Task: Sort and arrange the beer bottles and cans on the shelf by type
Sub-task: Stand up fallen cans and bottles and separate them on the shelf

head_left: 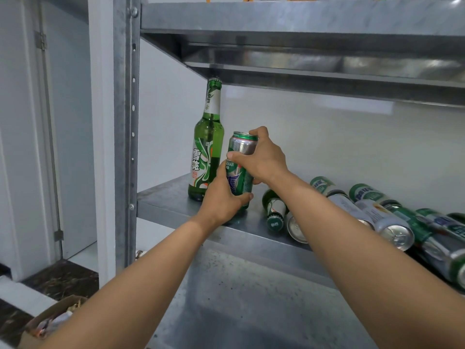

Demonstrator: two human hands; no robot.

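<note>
While upright: green can (240, 170), long axis vertical, top at 12 o'clock
Left hand (221, 195): grip closed on can base
Right hand (261, 157): grip closed on can top
Bottle (207, 147): upright, at can's 9 o'clock

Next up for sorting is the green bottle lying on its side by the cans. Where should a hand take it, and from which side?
Probably by the neck, coming from the front. The lying bottle points its cap toward the shelf edge, and its body is hidden behind the right arm beside a silver can, so the neck is the free part.
</note>
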